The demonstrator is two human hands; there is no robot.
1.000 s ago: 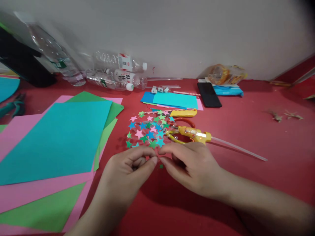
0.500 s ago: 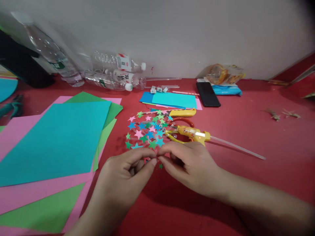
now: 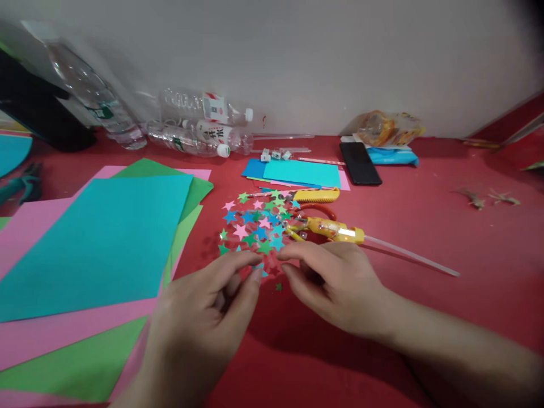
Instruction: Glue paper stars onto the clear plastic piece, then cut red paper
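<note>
My left hand (image 3: 208,311) hovers over the red table with thumb and index finger slightly apart. Just past its fingertips is a light blue paper star (image 3: 263,271), partly covered by them. Facing it, my right hand (image 3: 335,283) also has its thumb and index tip parted, with nothing visible between them. A faint red star-like shape (image 3: 275,270) shows in the gap between the hands. Small paper stars (image 3: 260,232) in pink, green and blue lie clustered beyond. A tiny green star (image 3: 279,287) lies below the gap.
Coloured paper sheets (image 3: 97,243) spread at left. Behind my right hand lie a yellow glue gun (image 3: 331,228) with a glue stick, scissors (image 3: 318,211) and a yellow cutter (image 3: 317,195). Along the wall are plastic bottles (image 3: 187,139) and a phone (image 3: 360,163). Pliers (image 3: 25,184) rest far left.
The fingertips of both hands, which met in a pinch, have come apart. My left hand moved left and my right hand slightly right, uncovering the light blue star.
</note>
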